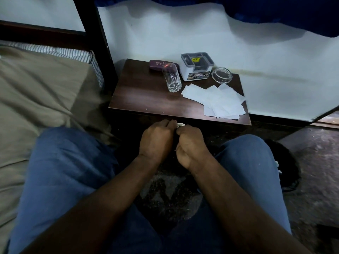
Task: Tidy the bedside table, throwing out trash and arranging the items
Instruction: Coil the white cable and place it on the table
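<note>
Pale wall (183, 43) behind, bed (36, 85) at 9 o'clock, dark wood bedside table (143, 96) centre frame.

On the table:
- Tumbler glass (172, 77) upright, near the middle.
- Purple case (159, 65) just behind the tumbler, at its 11 o'clock.
- Organizer box (197, 67) at the back, 12 o'clock.
- Glass ashtray (222, 75) just beside the box, at its 3 o'clock.
- Paper slips (216, 99) fanned loose and overlapping over the 4 o'clock corner. Some overhang the right edge.

Hands are off the table, just in front of its near edge at 6 o'clock. Left hand (156, 139) and right hand (191, 145) are both curled tight, knuckles together, closed on a small white item (180, 124). Only a sliver shows between the fingertips, so I can't tell what it is.

My read: this is a trash-compacting step and the table is about half sorted.

To do it well:
- Finish the crumple into one tight wad so nothing drops on the dark floor.
- Bin it in one go.
- For the slips, sweep from the 3 o'clock edge inward so the overhanging ones don't slide off.
- Keep the sweep clear of the tumbler. It's tall and likely tips easily.
</note>
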`<state>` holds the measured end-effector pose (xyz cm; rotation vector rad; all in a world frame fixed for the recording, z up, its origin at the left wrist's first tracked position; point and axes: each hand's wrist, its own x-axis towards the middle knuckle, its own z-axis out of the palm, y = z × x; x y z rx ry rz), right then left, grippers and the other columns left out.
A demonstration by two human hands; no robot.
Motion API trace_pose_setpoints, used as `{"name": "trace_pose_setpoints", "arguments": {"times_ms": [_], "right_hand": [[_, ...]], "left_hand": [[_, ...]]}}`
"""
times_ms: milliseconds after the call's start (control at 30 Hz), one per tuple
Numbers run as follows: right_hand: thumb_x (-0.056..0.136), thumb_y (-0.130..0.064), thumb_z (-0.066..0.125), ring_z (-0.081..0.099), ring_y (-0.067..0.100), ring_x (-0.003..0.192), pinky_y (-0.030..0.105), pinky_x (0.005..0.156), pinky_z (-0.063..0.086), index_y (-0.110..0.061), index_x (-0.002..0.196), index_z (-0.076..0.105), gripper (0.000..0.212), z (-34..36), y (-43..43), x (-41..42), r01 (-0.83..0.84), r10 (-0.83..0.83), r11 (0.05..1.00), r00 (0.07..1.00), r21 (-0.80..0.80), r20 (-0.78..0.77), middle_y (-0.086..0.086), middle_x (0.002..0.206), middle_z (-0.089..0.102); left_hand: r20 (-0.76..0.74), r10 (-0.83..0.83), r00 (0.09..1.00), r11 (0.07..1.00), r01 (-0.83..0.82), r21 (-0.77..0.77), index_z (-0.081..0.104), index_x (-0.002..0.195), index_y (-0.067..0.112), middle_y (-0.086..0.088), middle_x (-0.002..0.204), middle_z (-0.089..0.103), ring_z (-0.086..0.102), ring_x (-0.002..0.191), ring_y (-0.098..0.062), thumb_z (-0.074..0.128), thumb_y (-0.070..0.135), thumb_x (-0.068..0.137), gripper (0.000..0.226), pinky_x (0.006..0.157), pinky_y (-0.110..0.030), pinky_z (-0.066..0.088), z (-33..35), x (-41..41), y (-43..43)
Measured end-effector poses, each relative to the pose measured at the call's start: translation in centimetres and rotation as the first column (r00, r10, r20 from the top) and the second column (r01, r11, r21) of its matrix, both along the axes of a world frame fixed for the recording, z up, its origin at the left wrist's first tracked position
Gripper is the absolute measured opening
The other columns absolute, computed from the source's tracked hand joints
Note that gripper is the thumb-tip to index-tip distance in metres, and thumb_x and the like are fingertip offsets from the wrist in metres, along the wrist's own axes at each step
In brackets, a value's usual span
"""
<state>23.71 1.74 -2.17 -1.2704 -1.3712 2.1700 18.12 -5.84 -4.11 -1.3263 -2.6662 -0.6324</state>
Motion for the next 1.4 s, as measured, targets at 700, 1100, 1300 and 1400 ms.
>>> {"name": "trace_pose_setpoints", "arguments": {"times_ms": [700,1100,1300,1400], "right_hand": [[0.103,0.007,0.044,0.052,0.004,0.048,0.019,0.048,0.040,-0.013,0.075,0.058,0.037,0.2,-0.7,0.6,0.065,-0.063,0.990,0.998,-0.123,0.021,-0.005,0.055,0.057],[0.090,-0.016,0.080,0.075,0.010,0.100,0.042,0.099,0.059,-0.021,0.124,0.073,0.035,0.3,5.4,1.8,-0.320,0.151,0.673,0.942,0.666,0.300,-0.008,0.105,0.078],[0.092,-0.010,0.077,0.077,0.018,0.093,0.035,0.076,0.066,-0.018,0.123,0.072,0.032,-0.5,5.6,1.6,-0.300,0.205,0.750,0.953,0.590,0.224,0.003,0.102,0.079],[0.093,-0.008,0.076,0.074,0.013,0.081,0.021,0.061,0.060,-0.015,0.121,0.072,0.029,-0.5,5.3,1.6,-0.340,0.241,0.752,0.939,0.564,0.244,0.004,0.097,0.078]], "left_hand": [[-0.038,-0.013,0.999,1.000,0.013,0.012,0.076,0.110,0.007,-0.014,0.093,0.073,0.069,0.087,-0.039,0.075,0.011,0.084,0.026,0.060,-0.044,0.058,-0.7,-0.6,-0.1],[0.007,0.080,0.997,0.955,-0.079,0.286,0.079,0.109,0.009,-0.014,0.099,0.079,0.074,0.088,-0.036,0.061,0.025,0.095,0.027,0.075,-0.042,0.060,-0.5,-2.6,0.0],[0.165,0.116,0.979,0.915,-0.170,0.366,0.080,0.099,0.014,-0.009,0.091,0.080,0.075,0.083,-0.032,0.063,0.026,0.094,0.022,0.073,-0.040,0.059,-0.5,-2.7,0.0],[0.544,0.161,0.824,0.844,-0.400,0.356,0.080,0.086,0.018,0.003,0.078,0.079,0.074,0.074,-0.015,0.065,0.030,0.091,0.020,0.072,-0.031,0.056,-0.7,-2.7,0.5]]}}
